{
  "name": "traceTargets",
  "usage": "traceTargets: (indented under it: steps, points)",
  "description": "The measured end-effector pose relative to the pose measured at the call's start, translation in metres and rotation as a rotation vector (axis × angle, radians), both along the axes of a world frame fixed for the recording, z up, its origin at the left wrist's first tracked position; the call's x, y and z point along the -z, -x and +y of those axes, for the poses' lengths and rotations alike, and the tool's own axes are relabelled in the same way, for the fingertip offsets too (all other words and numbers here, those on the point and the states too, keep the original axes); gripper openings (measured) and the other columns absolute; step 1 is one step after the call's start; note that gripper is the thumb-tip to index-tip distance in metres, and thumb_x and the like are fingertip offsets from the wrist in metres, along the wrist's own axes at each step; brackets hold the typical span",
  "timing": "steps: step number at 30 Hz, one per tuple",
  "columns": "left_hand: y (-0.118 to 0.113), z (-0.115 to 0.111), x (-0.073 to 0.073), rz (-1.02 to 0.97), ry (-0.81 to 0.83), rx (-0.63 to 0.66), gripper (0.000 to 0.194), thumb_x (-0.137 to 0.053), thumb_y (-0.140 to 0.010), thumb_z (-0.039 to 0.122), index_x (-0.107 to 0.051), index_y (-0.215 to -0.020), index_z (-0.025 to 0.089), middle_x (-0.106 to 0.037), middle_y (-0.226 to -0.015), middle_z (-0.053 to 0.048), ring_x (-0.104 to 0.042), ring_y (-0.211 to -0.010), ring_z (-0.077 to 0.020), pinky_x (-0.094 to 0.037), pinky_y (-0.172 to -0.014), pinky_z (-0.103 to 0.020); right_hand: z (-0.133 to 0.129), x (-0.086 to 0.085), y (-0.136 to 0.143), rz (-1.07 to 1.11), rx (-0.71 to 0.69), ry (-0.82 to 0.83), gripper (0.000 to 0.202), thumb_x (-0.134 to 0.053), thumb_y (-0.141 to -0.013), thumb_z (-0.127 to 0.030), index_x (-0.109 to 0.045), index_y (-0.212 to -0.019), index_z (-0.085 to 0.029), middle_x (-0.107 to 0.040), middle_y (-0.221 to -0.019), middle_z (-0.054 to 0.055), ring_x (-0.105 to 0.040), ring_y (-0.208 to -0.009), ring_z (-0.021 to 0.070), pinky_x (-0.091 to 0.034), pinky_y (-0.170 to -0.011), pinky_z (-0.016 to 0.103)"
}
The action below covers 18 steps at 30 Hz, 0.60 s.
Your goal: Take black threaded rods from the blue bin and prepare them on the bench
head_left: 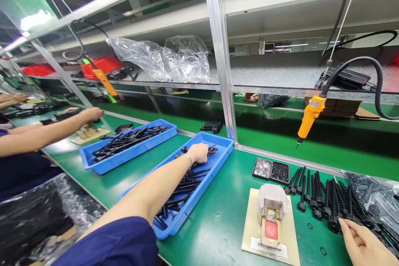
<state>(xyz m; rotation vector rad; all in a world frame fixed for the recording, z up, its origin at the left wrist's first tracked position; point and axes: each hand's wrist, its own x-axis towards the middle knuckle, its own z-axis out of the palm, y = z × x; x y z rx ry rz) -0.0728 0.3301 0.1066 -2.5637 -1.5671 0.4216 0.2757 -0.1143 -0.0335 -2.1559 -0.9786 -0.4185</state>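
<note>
- Nearest the camera is my blue sleeve [115, 243]; from it my left arm stretches out to the blue tray [222, 153], my landmark.
- My left hand [199, 152] lies at the far end of that tray, fingers curled down among the long black plastic rods [187, 185]; whether they have closed on one I cannot tell.
- My right hand [363, 244] rests well right of the tray, loosely open, fingertips touching the row of black rods [324, 199] laid out on the green surface [218, 224].
- Between tray and row sits a small jig on a beige board [270, 220].
- An orange electric screwdriver [310, 118] hangs above, right of the tray.
- Left of the tray, a co-worker's hand [92, 113] reaches past a second blue tray [127, 149].
- I judge this the picking step; next I need a firm pinch on one rod, lifted clear.
</note>
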Motion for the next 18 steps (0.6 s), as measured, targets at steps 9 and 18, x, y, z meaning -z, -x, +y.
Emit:
traceTargets:
  steps: [9, 18]
  points:
    - [-0.008, -0.046, -0.109, -0.331, -0.116, -0.036, 0.03, -0.06, -0.09, 0.033, -0.06, -0.112, 0.012, -0.068, -0.105, -0.007, -0.066, -0.092, -0.0213, -0.055, -0.081, -0.036, 0.007, -0.027, 0.023, -0.01, -0.013, -0.048, 0.052, -0.047, -0.088, -0.061, -0.073, -0.076, -0.018, -0.067, -0.061, 0.003, -0.062, -0.049, 0.0162, -0.045, -0.047, 0.025]
    - [-0.077, -0.123, -0.019, -0.302, 0.352, 0.031, 0.004, -0.061, -0.068, 0.015, -0.059, -0.066, 0.016, -0.06, -0.049, 0.006, -0.064, -0.055, -0.0165, -0.045, -0.048, -0.022, 0.013, -0.04, 0.027, -0.08, 0.03, -0.001, 0.05, -0.036, -0.1, -0.043, -0.072, -0.08, -0.015, -0.063, -0.062, 0.002, -0.055, -0.051, 0.0105, -0.046, -0.057, 0.021]
